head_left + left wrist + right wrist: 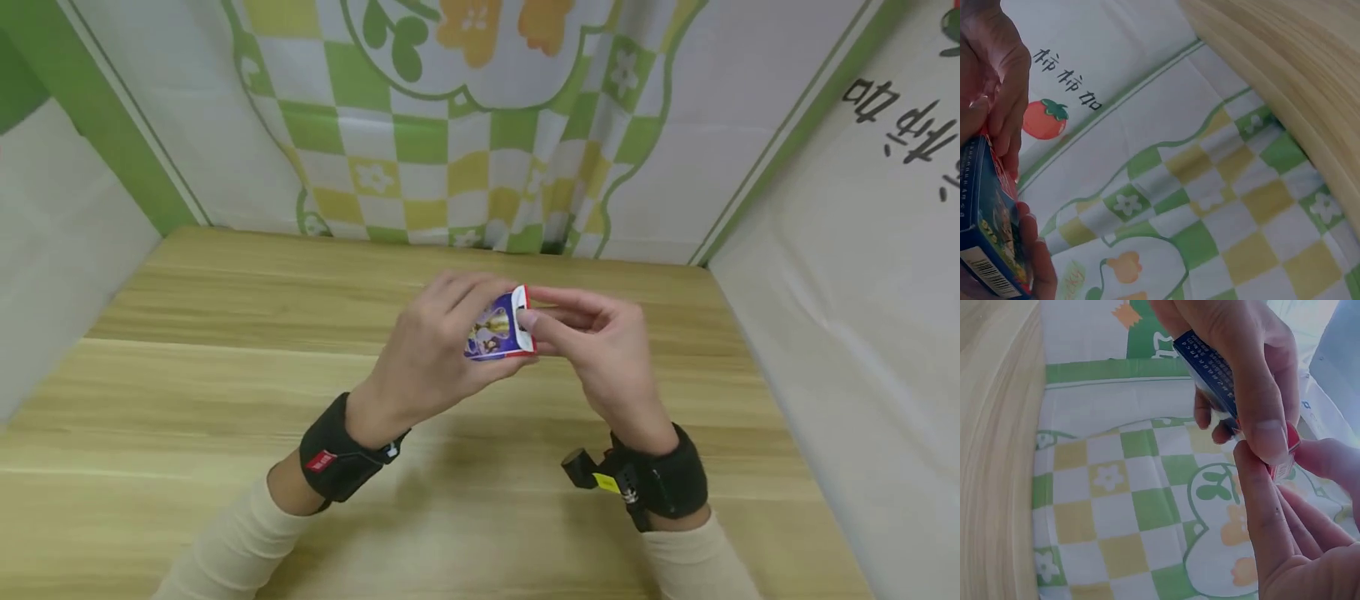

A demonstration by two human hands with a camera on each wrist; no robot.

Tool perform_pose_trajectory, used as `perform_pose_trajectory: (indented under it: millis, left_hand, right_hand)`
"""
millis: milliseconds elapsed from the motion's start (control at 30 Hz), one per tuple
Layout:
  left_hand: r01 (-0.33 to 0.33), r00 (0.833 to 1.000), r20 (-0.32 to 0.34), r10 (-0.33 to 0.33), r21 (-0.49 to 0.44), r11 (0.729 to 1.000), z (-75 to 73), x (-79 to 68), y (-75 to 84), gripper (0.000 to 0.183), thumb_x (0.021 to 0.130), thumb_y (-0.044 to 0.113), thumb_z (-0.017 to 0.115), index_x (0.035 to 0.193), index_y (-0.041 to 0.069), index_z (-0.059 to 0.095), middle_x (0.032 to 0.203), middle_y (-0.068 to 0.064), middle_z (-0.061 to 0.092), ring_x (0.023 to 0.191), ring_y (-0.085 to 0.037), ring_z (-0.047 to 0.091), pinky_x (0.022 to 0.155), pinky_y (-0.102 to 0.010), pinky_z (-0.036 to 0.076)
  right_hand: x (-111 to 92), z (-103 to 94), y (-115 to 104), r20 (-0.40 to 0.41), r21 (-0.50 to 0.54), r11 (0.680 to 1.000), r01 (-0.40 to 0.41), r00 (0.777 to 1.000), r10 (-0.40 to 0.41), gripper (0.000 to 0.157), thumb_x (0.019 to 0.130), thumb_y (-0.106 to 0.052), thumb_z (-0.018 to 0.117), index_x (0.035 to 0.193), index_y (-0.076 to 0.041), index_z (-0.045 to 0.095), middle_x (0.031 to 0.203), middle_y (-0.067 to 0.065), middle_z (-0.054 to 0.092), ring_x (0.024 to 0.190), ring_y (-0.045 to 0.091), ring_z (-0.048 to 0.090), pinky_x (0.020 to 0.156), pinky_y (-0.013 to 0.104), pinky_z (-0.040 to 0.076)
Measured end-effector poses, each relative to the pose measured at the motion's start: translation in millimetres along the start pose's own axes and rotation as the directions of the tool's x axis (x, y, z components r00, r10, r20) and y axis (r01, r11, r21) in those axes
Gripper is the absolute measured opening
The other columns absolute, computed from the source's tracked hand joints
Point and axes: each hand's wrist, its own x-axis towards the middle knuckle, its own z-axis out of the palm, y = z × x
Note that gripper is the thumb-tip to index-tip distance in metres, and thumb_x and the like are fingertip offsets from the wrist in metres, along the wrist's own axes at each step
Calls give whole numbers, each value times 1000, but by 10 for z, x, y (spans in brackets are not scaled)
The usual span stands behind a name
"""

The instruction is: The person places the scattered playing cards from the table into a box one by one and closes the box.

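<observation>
A small blue card box (491, 329) with a printed picture, red edging and a white end is held above the table between both hands. My left hand (442, 342) grips it round its sides from the left. My right hand (603, 342) pinches the white and red end, its thumb on the white part and its other fingers on the far side. In the left wrist view, the box (991, 219) shows a barcode on its bottom. The right wrist view has the box (1210, 372) partly hidden behind the left hand (1247, 369), with the right fingers at its red end.
Below the hands is a wood-grain table (465, 500). At its back edge hangs a green, yellow and white checked cloth (450, 167). A white sheet with black writing (862, 250) stands at the right, another pale sheet (60, 250) at the left. Both wrists wear black bands.
</observation>
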Motion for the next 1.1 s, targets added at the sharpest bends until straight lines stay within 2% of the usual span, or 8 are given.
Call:
perform_pose_trajectory:
  millis: [100,200,367,533,767,900,1100]
  left_hand:
    - [-15,1000,-20,15,-38,999,-12,-24,-13,63,64,35,85,113,3,61,105,-12,65,91,-23,52,74,-38,47]
    - [-20,998,-55,14,-111,994,-48,5,4,61,62,30,87,112,4,63,105,-12,66,91,-22,52,75,-38,44]
    - [-27,993,-115,-2,-255,967,-121,68,94,60,57,17,89,109,0,63,102,-14,67,91,-23,54,74,-42,44]
    - [-28,991,-134,-16,-320,947,-223,140,217,59,54,7,88,104,-6,62,98,-20,67,90,-25,55,73,-41,45]
    - [-16,993,-118,-29,-364,931,-259,146,237,58,53,4,88,103,-8,61,98,-22,66,92,-25,55,75,-42,46]
    - [-16,992,-124,-32,-367,930,-257,147,236,59,54,5,88,105,-7,61,100,-20,66,94,-23,55,76,-41,46]
    - [-10,990,-136,-43,-367,930,-136,77,115,63,56,15,89,111,0,62,105,-13,67,94,-24,55,74,-41,45]
  right_hand:
    - [-15,-8,27,29,97,995,-15,999,12,26,81,4,70,107,10,65,93,18,71,76,32,67,62,35,58]
    - [-17,-20,-3,56,212,976,-39,998,28,25,83,10,65,108,13,63,96,19,71,73,29,67,62,34,58]
    - [-25,-40,-34,81,333,939,-83,995,59,25,85,12,61,110,13,62,98,18,70,76,27,67,63,31,58]
    - [-35,-55,-63,97,367,926,-92,994,60,25,85,12,61,110,13,61,99,20,70,80,29,67,65,31,58]
    - [-49,-56,-94,103,383,920,-88,993,52,24,85,14,60,108,12,63,98,19,70,81,30,66,65,32,57]
    - [-48,-56,-106,99,384,919,-85,994,51,24,85,14,60,109,12,63,98,20,70,82,31,66,66,33,57]
    - [-61,-59,-118,97,381,920,-87,994,54,24,85,14,59,109,12,63,99,21,69,83,31,66,67,32,57]
